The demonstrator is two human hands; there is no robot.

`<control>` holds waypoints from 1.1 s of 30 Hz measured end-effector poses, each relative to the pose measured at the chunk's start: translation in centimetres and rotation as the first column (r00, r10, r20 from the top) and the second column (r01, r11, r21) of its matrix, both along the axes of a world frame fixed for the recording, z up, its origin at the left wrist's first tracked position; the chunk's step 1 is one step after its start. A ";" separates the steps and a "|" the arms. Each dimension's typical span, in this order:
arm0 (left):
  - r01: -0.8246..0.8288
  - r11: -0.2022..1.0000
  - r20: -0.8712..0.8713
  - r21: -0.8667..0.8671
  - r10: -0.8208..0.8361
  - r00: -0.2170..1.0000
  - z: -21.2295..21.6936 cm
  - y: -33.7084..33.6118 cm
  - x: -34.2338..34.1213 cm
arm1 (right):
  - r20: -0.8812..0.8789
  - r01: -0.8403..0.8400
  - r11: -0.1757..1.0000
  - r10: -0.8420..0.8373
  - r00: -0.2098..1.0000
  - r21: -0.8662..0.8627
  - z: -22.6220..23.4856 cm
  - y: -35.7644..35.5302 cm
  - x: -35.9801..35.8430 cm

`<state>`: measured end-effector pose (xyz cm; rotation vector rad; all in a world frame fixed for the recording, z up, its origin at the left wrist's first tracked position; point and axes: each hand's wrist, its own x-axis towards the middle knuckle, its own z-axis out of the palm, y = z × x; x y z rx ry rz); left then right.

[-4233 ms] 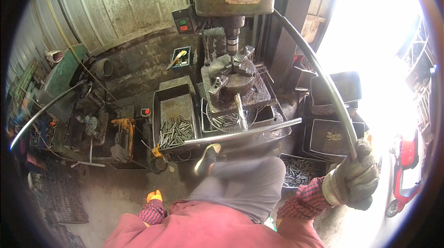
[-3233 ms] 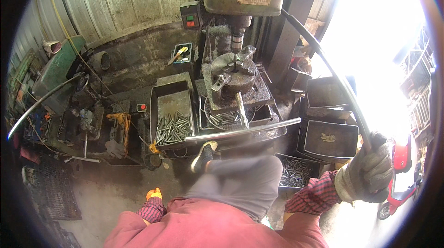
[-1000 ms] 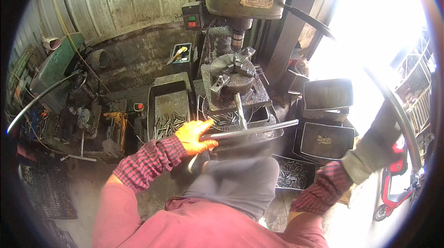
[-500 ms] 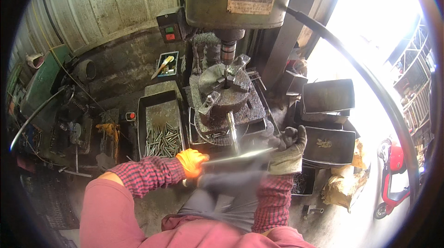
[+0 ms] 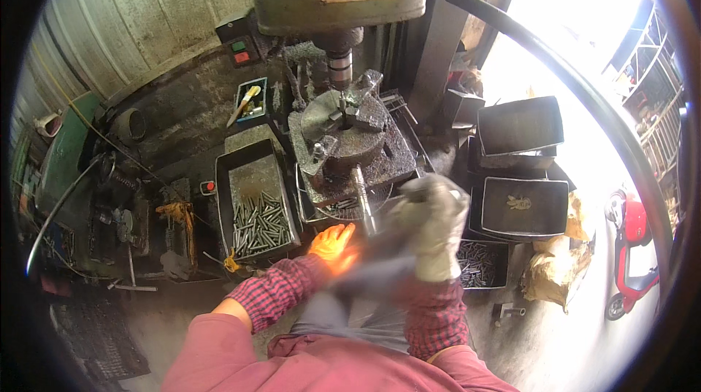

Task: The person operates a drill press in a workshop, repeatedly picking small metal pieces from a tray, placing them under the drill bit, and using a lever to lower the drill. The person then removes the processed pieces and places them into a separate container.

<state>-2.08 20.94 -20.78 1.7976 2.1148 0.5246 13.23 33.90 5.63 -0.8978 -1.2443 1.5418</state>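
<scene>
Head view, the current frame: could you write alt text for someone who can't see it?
A person's orange-gloved left hand and motion-blurred, pale-gloved right hand are in front of a drill press; blur hides whether they hold anything. Short metal pieces lie in a bin left of the machine, with dark trays to its right.
</scene>
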 end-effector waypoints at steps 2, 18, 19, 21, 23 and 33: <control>0.084 0.941 -0.027 -0.328 -0.098 0.995 0.2 2.1 2.1 | 0.236 -0.123 0.992 0.130 0.963 -0.042 0.9 -2.1 -1.1; -0.288 0.942 0.343 0.171 0.217 0.914 20.1 17.9 -18.9 | 0.327 -0.413 0.897 0.346 0.879 0.160 1.6 -2.8 0.8; -0.215 0.955 0.416 0.204 0.114 0.902 19.4 18.8 -19.1 | 0.250 -0.415 0.908 0.388 0.887 0.064 1.7 -3.2 1.2; -0.242 0.962 0.417 0.130 0.168 0.893 18.7 20.1 -18.9 | 0.021 -0.374 0.916 0.375 0.927 0.142 0.8 -4.9 0.9; -0.238 0.952 0.438 0.190 0.135 0.889 18.7 20.0 -18.3 | 0.195 -0.533 0.750 0.498 0.845 0.392 -1.7 -5.9 -0.3; -0.262 0.952 0.404 0.158 0.180 0.897 18.7 19.7 -18.2 | 0.637 -0.552 0.816 0.334 0.694 0.173 -11.3 -1.8 3.3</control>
